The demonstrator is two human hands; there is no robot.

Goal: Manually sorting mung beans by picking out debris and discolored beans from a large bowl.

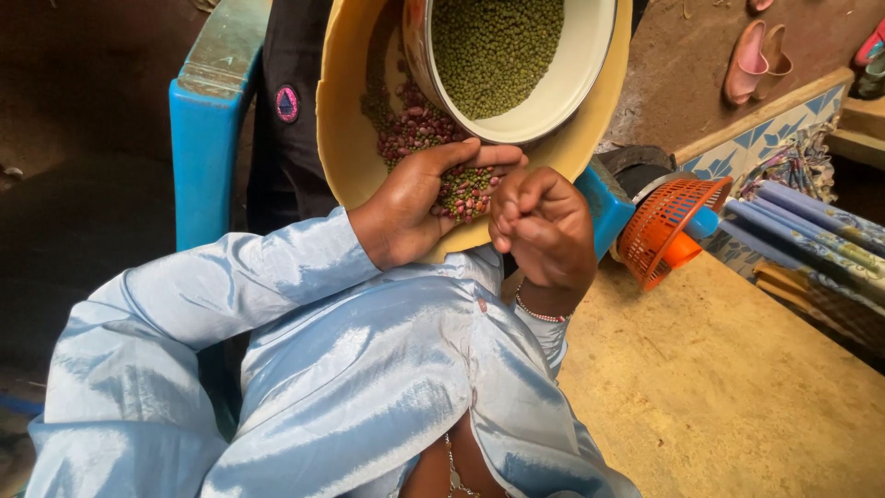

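Pink and green mixed beans (461, 189), small, loose and quick to roll, fill the cupped, half-open left hand (410, 207). Best pinched singly; the right hand (544, 221) curls nearly closed, contents hidden.

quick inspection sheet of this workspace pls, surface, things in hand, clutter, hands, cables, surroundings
surface: yellow tray on the lap, over a pale blue garment
job's things: mixed red and green beans on the tray; white bowl of green beans
clutter: orange basket beside the tray
grippers: left hand cupped, holding mixed beans; right hand with fingers curled, contents not visible
cables: nothing seen
surroundings: blue chair, pink sandals, folded patterned cloth, earthen floor
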